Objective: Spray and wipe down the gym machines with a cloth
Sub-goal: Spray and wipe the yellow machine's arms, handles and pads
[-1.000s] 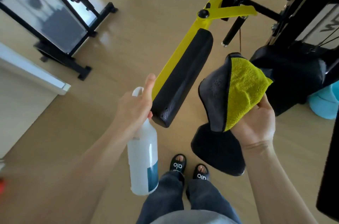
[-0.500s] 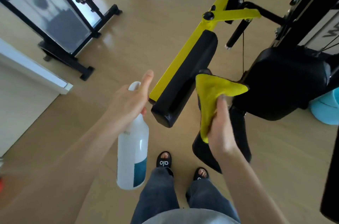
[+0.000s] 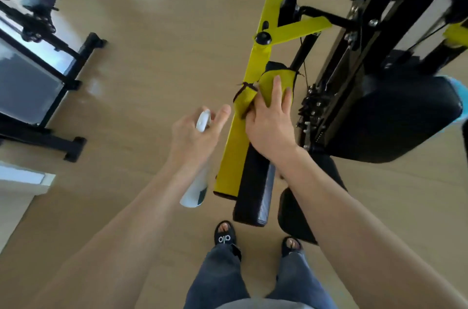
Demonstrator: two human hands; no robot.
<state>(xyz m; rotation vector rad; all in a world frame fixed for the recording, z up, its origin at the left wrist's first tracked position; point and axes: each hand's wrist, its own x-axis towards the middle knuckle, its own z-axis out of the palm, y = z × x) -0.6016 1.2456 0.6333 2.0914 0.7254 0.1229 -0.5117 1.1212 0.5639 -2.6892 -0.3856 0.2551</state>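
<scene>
right hand [image 3: 268, 121] presses the cloth [image 3: 266, 88] flat-fingered onto the yellow arm [image 3: 240, 136] and its pad [image 3: 255, 189]; beside it, the left hand [image 3: 195, 136] grips the spray bottle [image 3: 196, 189], index finger straight.

Cloth [image 3: 272, 87]: a second ago held up, unfolded, clear of the machine; now pressed on the pad [image 3: 255, 189] top under the right hand [image 3: 269, 123]. Bottle [image 3: 196, 186] in the left hand [image 3: 193, 136]: now tilted further, base swung toward the yellow bar [image 3: 235, 146].
</scene>
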